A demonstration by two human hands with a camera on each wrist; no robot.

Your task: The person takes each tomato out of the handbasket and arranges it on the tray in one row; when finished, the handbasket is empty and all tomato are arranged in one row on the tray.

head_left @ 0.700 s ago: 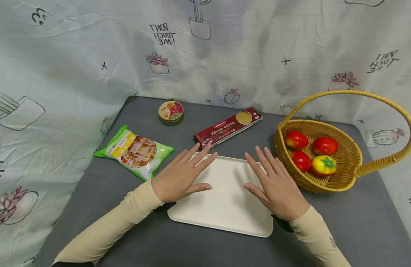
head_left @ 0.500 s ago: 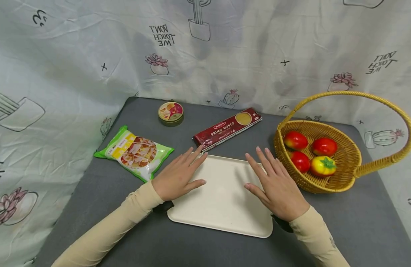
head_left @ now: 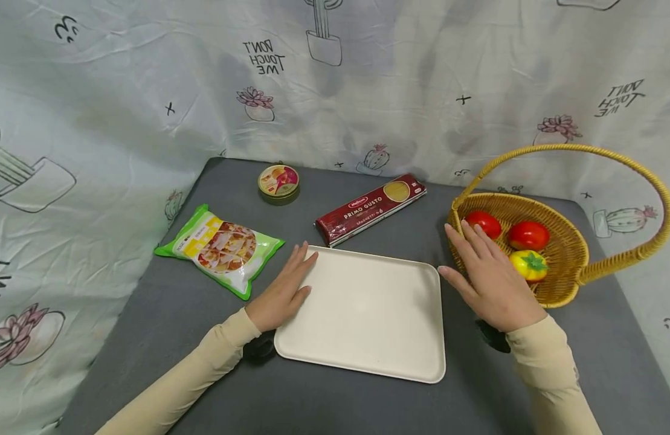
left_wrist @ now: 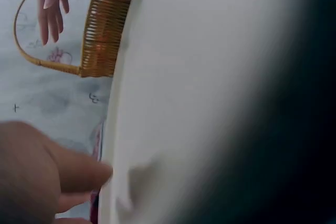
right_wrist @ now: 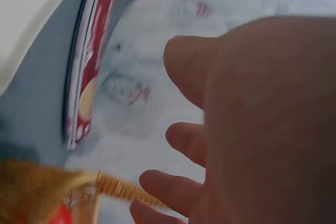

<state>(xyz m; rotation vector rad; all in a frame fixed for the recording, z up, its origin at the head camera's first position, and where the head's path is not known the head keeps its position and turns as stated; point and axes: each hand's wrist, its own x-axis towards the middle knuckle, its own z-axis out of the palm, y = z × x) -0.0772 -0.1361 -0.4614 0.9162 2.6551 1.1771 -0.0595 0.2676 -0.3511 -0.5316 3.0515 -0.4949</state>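
My left hand (head_left: pixel 280 293) is over the left edge of a cream rectangular tray (head_left: pixel 362 314), fingers extended and nothing held. In the left wrist view the thumb (left_wrist: pixel 86 174) overlaps the tray's edge. My right hand (head_left: pixel 492 281) hovers by the near left rim of a wicker basket (head_left: pixel 576 241), its fingers extended and holding nothing. Inside the basket lie red tomato-like fruits (head_left: pixel 528 235) and a yellow one (head_left: pixel 528 266) with a green top. In the head view the right hand hides part of the contents.
Beyond the tray lies a dark red spaghetti pack (head_left: pixel 370 209). A round tin (head_left: pixel 278 184) stands at the back left. To the left is a green and white food bag (head_left: pixel 220 251). A printed curtain (head_left: pixel 367 90) hangs behind the grey table (head_left: pixel 335 402).
My right hand has moved right, from over the tray to the basket's rim. The left hand has drawn back leftward to the tray's left edge. Tray and packages stay put.
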